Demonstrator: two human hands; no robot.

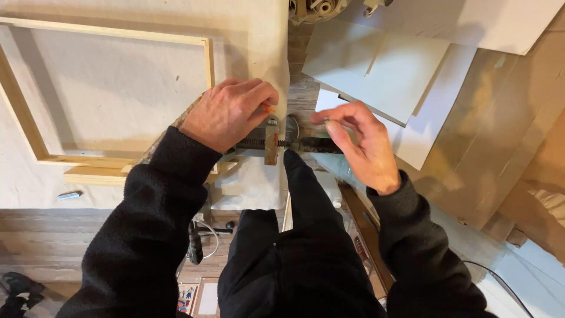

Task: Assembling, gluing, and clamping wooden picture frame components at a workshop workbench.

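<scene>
Evidently the left hand (pixel 228 113) presses flat, fingers together, pinning cloth (pixel 118 94) over the wooden frame (pixel 207 59). Beside it, the right hand (pixel 359 144) pinches something too small to tell, just above the clamp (pixel 272 140).

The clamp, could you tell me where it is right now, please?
In the head view the clamp sits centre frame at the wooden frame's corner, between the left hand and right hand.

Both black-sleeved arms reach forward from the body. The left hand (pixel 226 113) lies knuckles up, fingers curled and pinched shut. The right hand (pixel 360 144) is raised on edge, thumb and forefinger pressed together, other fingers loosely bent.
</scene>
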